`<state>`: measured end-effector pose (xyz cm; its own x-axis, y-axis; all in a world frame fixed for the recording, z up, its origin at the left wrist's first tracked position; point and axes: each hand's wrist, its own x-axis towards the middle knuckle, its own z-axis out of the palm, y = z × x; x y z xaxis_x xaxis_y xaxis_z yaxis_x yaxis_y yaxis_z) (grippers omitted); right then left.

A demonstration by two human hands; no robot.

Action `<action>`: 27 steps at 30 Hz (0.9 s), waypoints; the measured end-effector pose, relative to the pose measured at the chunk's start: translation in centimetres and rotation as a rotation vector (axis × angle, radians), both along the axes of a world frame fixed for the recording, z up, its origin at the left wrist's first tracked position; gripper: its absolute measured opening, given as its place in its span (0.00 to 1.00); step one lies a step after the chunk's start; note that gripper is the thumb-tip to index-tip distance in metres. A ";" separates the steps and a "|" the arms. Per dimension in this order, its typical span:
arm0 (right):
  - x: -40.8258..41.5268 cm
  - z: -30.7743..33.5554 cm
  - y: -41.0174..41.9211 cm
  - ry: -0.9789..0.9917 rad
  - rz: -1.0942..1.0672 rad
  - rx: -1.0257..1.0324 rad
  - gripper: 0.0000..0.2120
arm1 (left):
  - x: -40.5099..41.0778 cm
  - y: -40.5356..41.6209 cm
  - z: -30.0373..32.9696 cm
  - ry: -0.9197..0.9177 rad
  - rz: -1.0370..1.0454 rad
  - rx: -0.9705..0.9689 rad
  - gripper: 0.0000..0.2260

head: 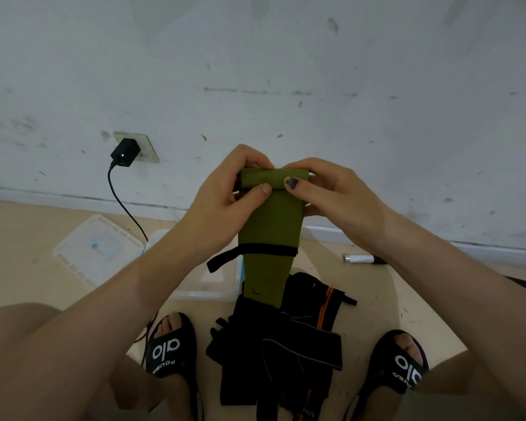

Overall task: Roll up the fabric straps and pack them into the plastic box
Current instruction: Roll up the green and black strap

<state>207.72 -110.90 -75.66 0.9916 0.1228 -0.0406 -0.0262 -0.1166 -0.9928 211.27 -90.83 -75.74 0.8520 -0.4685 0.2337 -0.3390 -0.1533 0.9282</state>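
I hold an olive-green fabric strap (271, 226) up in front of me with both hands. Its top end is rolled into a small cylinder. My left hand (222, 205) pinches the roll's left end, thumb pressed on the front. My right hand (331, 196) grips the right end, thumb on the roll. The strap's unrolled tail hangs down, crossed by a black band. On the floor between my feet lies a pile of black straps (283, 347), some with orange stripes. The clear plastic box (207, 284) sits on the floor behind my left forearm, mostly hidden.
The box's clear lid (94, 247) lies on the floor to the left. A black charger (125, 153) is plugged into a wall socket, its cable running down to the floor. A white and black marker (362, 259) lies at right. My sandalled feet flank the pile.
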 end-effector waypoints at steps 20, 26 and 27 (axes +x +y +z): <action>-0.3 -0.3 0.7 -0.029 -0.076 0.109 0.08 | -0.1 -0.4 -0.2 0.029 0.043 0.023 0.11; -0.3 -0.5 0.4 -0.124 -0.068 0.093 0.06 | -0.5 -0.5 0.0 0.266 0.017 0.043 0.02; -0.3 -0.5 0.4 -0.138 -0.063 0.089 0.07 | -0.5 -0.6 0.1 0.295 0.031 0.037 0.04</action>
